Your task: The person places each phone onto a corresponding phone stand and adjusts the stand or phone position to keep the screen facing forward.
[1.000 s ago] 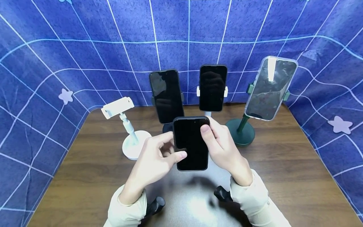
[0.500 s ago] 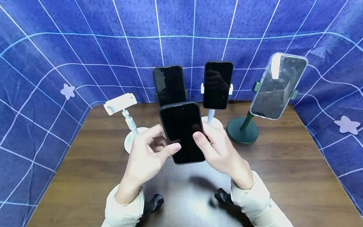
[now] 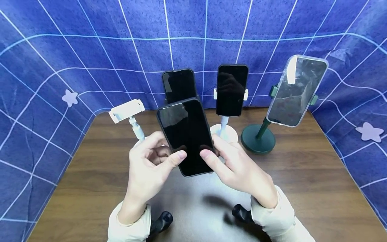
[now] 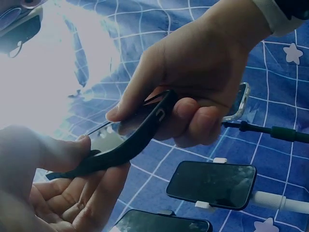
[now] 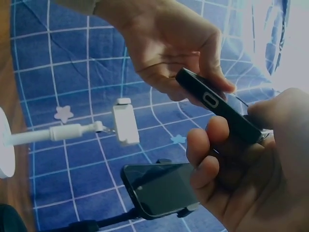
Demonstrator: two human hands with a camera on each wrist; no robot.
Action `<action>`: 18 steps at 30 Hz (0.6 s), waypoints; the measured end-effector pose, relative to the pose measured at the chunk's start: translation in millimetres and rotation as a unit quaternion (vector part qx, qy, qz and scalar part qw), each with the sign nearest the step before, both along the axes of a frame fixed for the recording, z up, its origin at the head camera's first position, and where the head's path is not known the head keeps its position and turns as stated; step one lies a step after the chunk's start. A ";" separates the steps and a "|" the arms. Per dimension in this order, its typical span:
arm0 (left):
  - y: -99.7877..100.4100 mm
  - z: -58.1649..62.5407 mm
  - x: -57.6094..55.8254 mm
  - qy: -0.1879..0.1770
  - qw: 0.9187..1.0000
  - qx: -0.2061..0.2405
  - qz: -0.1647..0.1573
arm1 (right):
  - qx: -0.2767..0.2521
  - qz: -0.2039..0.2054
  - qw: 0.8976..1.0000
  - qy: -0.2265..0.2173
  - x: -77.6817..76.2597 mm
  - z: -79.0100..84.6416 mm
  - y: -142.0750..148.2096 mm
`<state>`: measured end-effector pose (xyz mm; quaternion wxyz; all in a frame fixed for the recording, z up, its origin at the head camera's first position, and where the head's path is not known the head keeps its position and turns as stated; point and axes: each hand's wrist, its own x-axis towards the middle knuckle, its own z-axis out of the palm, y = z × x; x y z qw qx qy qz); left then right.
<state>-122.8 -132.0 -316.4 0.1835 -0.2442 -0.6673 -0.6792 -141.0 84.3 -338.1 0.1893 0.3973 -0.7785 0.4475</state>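
Observation:
A black phone (image 3: 187,134) is held in midair over the table, screen toward me, its top leaning left. My left hand (image 3: 148,168) pinches its lower left edge, thumb on the screen and fingers curled behind. Opposite, my right hand (image 3: 242,168) grips the lower right edge, its thumb (image 3: 211,159) also on the glass. In the left wrist view the phone's dark side (image 4: 130,150) looks bowed between the hands. A port opening shows on the dark edge (image 5: 217,104) in the right wrist view. Fingers hide much of the back.
Behind the held phone, another black phone (image 3: 179,85) sits in a dark stand. A third (image 3: 232,90) is clamped in a white stand; a clear-cased phone (image 3: 297,90) leans in a green stand. At left, a white stand (image 3: 127,111) has an unoccupied clamp. Blue grid cloth surrounds the wooden table (image 3: 90,188).
The phone has tilted, its top swinging left, and it looks larger. My right hand has slid down from the upper right side to the lower right edge; my left hand has shifted slightly left.

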 end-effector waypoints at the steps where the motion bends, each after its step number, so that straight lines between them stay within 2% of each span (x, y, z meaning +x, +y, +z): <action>1: 1.4 -0.3 0.0 0.001 1.000 -0.008 0.003 | -0.004 0.000 1.000 0.000 0.8 0.6 1.1; 5: 7.9 -4.2 0.2 -0.007 1.000 -0.020 -0.005 | -0.023 -0.010 1.000 0.015 1.6 1.9 4.0; 8: 12.5 -7.6 1.0 -0.012 1.000 -0.017 -0.018 | -0.032 -0.028 0.998 0.050 0.8 2.3 4.8; 10: 15.1 -8.5 1.6 -0.010 1.000 -0.022 -0.016 | -0.039 -0.041 0.996 0.067 0.5 2.8 5.0; 15: 19.2 -8.5 3.2 -0.003 1.000 -0.025 -0.016 | -0.061 -0.048 0.994 0.075 -0.2 2.3 3.5; 18: 21.4 -7.1 3.7 -0.005 0.999 -0.019 -0.042 | -0.078 -0.051 0.993 0.075 -0.8 1.6 3.2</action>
